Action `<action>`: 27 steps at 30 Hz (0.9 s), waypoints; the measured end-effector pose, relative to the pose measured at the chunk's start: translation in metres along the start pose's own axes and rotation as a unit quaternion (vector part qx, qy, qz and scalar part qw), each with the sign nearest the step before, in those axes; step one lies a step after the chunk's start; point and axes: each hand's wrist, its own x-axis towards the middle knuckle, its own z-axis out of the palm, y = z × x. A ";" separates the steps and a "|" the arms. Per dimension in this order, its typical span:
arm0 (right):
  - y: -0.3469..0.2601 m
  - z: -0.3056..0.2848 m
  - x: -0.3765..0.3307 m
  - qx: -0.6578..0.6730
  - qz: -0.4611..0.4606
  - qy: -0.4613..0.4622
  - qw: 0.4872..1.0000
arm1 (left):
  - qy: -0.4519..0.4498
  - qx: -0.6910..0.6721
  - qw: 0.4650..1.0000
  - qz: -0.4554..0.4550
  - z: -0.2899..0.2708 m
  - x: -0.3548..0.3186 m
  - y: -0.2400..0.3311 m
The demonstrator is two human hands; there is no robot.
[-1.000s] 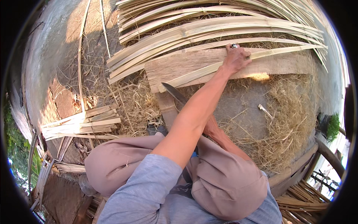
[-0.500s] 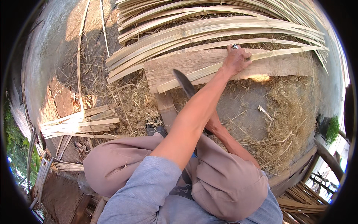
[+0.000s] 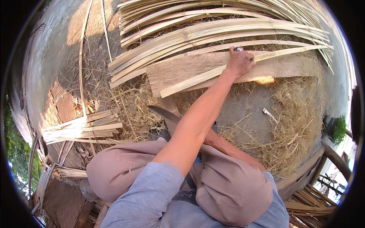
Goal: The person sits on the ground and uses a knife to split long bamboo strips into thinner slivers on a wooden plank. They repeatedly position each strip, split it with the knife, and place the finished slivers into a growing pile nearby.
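My left hand (image 3: 241, 62) is closed on a pale bamboo strip (image 3: 199, 80), which lies slantwise across a flat wooden board (image 3: 165, 76). A dark ring-like thing shows at its fingers. My left forearm crosses over my right one. Beneath it, my right hand (image 3: 211, 137) is mostly hidden, with only the wrist side showing. A dark knife blade (image 3: 163, 112) sticks out on the other side of the left forearm, below the strip's near end and apart from it. The knife's handle is out of sight behind the arm.
Beyond the board lie many long bamboo strips (image 3: 182, 37) in layers. Shorter split pieces (image 3: 85, 127) are heaped at the left. Curly shavings (image 3: 292, 114) cover much of the ground, and a small pale offcut (image 3: 270, 114) lies right of my arms. My bent knees flank both arms.
The knife blade has swung left and down, away from the strip and toward my knees. My right hand has drawn back with it. The left hand stays nearly in place on the strip.
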 end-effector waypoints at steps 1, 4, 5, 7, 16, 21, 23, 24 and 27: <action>-0.006 -0.009 0.005 0.035 0.048 0.054 0.997 | -0.023 0.051 0.998 -0.025 -0.005 0.012 0.006; 0.011 -0.012 -0.018 0.144 0.185 0.128 0.964 | -0.127 0.145 0.971 -0.138 -0.020 0.023 0.040; 0.002 -0.019 -0.015 0.140 0.204 0.147 0.958 | -0.105 0.126 0.974 -0.160 -0.018 0.022 0.038; -0.018 -0.034 -0.010 0.137 0.240 0.191 0.942 | -0.058 0.087 0.974 -0.201 -0.014 0.017 0.029; 0.047 -0.028 0.014 0.090 0.183 0.314 0.927 | 0.050 0.094 0.991 -0.080 0.010 -0.008 0.012; 0.000 0.042 0.013 0.084 0.102 0.219 0.967 | 0.027 0.092 0.991 -0.089 0.009 -0.005 0.015; 0.017 0.051 0.008 -0.050 -0.023 0.189 0.980 | 0.026 0.087 0.993 -0.071 0.008 -0.001 0.016; 0.021 0.051 0.005 -0.116 -0.085 0.162 0.976 | 0.035 0.080 0.994 -0.065 0.007 -0.001 0.011; 0.037 0.006 0.005 0.068 0.133 0.168 0.975 | 0.033 0.076 0.993 -0.080 0.010 0.001 0.003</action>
